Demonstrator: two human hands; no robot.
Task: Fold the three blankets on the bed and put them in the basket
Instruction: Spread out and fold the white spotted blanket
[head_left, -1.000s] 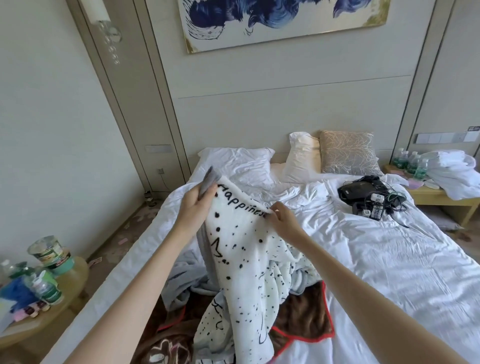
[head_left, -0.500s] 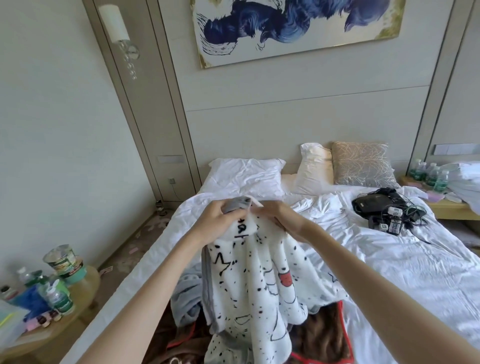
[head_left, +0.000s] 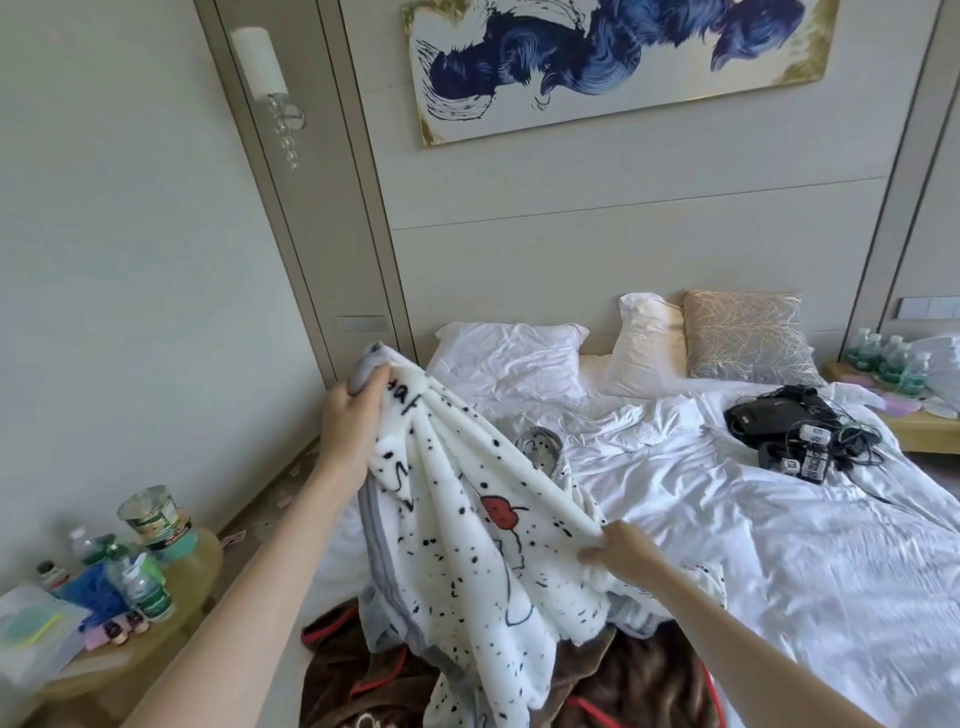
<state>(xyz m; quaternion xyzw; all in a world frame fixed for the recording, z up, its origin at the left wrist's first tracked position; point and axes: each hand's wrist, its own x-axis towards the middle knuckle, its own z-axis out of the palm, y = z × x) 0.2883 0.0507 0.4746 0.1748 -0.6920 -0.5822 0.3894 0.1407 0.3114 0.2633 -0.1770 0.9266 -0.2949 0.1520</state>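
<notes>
The left hand (head_left: 353, 423) holds a corner of the white black-speckled blanket (head_left: 467, 519) raised over the bed (head_left: 779, 545), its fingers (head_left: 376, 382) curled round the grey-backed edge. The right hand (head_left: 626, 556), lower down, pinches the same blanket's edge. The cloth hangs between them onto a brown red-trimmed blanket (head_left: 639, 680) at the bed's near end.

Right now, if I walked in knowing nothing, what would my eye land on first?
The white spotted blanket, held up over the bed: the left hand grips a top corner, the right hand pinches a lower edge. A big blue painting hangs on the wall above the pillows, and a black tangle of gear lies on the bed's right side.
</notes>
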